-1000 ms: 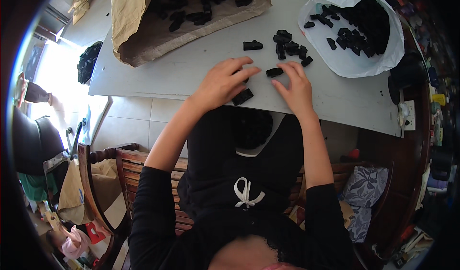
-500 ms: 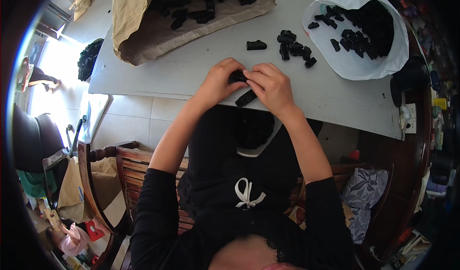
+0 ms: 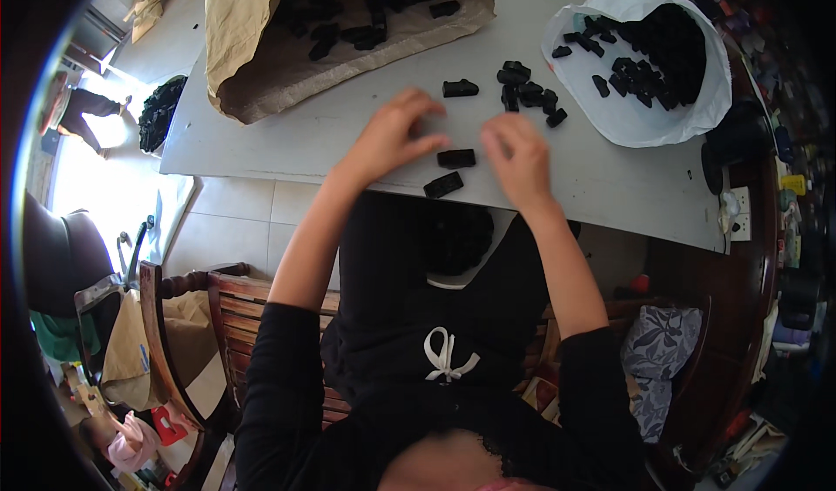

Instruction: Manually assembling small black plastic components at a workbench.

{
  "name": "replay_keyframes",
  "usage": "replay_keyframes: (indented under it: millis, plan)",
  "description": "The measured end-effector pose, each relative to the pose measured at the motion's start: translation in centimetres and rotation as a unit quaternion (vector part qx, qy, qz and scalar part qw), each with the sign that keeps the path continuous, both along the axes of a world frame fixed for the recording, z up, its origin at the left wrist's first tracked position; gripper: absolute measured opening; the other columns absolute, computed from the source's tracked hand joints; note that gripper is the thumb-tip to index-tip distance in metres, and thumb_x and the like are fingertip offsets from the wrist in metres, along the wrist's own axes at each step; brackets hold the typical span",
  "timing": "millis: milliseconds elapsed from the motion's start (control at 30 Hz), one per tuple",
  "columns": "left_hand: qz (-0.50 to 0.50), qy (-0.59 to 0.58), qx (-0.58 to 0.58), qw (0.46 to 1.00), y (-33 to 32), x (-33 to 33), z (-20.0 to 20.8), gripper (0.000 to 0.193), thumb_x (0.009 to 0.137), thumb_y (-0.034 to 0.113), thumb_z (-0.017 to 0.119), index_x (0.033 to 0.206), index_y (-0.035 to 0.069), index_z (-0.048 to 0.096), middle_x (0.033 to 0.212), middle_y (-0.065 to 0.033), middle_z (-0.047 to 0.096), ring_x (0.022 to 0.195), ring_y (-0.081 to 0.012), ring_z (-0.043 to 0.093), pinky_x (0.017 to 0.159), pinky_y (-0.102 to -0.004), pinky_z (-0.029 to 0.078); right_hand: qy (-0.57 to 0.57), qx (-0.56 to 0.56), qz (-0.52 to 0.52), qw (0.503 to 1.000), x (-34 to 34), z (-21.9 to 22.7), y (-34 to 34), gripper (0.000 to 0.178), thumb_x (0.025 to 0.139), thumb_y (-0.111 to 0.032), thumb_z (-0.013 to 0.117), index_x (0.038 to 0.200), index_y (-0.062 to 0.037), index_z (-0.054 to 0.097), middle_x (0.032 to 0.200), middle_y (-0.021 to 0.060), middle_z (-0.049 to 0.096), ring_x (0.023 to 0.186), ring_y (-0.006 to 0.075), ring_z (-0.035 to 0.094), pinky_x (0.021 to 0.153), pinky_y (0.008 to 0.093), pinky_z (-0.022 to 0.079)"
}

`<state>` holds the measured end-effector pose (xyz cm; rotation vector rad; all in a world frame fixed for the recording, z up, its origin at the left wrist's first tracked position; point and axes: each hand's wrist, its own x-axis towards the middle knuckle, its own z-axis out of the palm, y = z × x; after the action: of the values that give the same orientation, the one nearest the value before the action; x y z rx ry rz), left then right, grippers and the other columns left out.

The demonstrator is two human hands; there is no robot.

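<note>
My left hand (image 3: 396,138) is over the grey table with its fingers apart and nothing between them. Just right of its thumb lies a black plastic piece (image 3: 456,158), and a second black piece (image 3: 443,184) rests at the table's near edge. To the right of these is my right hand (image 3: 521,160), fingers bent and smeared by motion; I cannot make out anything in them. Beyond the hands, another black piece (image 3: 461,89) lies alone. Several smaller black pieces (image 3: 530,93) form a loose group to its right.
A large brown paper bag (image 3: 248,38) with black pieces inside lies open at the far left. A white plastic bag (image 3: 614,125) holding many small black parts stands at the right. Below the table (image 3: 348,151) edge, a container of black parts (image 3: 461,238) shows between the legs.
My hands were together on a black piece. They have moved apart, and that piece now lies on the table above the other one. At the far left, a distant person's legs have shifted.
</note>
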<state>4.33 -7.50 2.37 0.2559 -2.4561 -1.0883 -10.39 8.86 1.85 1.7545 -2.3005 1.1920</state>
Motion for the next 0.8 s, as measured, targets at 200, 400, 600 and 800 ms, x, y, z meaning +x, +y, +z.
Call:
replay_keyframes:
  millis: [200, 400, 600, 800]
  plan:
    - [0.157, -0.012, -0.146, 0.977, -1.2, -6.2, -1.5, 0.025, 0.079, 0.011, 0.070, 0.103, 0.008, 0.063, 0.105, -0.0071, 0.058, 0.086, -0.0319, 0.063, 0.076, -0.0415, 0.052, 0.109, 0.053, -0.189, 0.974, -2.8, -1.1, -3.2, 0.025, 0.081, -0.010, 0.069, 0.102, -0.0062, 0.056, 0.096, 0.0123, 0.059, 0.088, 0.0329, 0.062, 0.072, 0.0420, 0.051]
    - [0.065, -0.044, -0.108, 0.991, -0.4, -4.9, -1.5, 0.016, 0.080, 0.008, 0.066, 0.095, 0.006, 0.065, 0.111, -0.0095, 0.057, 0.092, -0.0310, 0.062, 0.080, -0.0388, 0.051, 0.032, -0.028, -0.103, 0.994, -3.1, -2.3, -1.4, 0.029, 0.077, -0.001, 0.069, 0.104, -0.0043, 0.059, 0.096, 0.0118, 0.062, 0.086, 0.0308, 0.063, 0.075, 0.0379, 0.052]
    - [-0.023, 0.013, -0.027, 0.999, 0.5, -3.4, -1.2, 0.050, 0.075, -0.003, 0.067, 0.121, 0.008, 0.054, 0.113, -0.0126, 0.055, 0.103, -0.0313, 0.058, 0.088, -0.0374, 0.049, -0.116, -0.103, 0.010, 0.988, -1.7, -0.9, -1.1, 0.032, 0.075, 0.006, 0.067, 0.105, -0.0033, 0.065, 0.100, 0.0101, 0.066, 0.088, 0.0278, 0.063, 0.076, 0.0335, 0.051]
    - [-0.051, 0.023, -0.009, 0.998, 0.8, -3.4, -1.2, 0.065, 0.071, -0.007, 0.069, 0.131, 0.007, 0.047, 0.115, -0.0151, 0.054, 0.106, -0.0315, 0.057, 0.091, -0.0370, 0.049, 0.025, -0.093, 0.112, 0.989, -1.3, -0.9, -2.8, 0.024, 0.073, 0.009, 0.067, 0.094, -0.0014, 0.070, 0.099, 0.0103, 0.067, 0.096, 0.0265, 0.061, 0.078, 0.0342, 0.053]
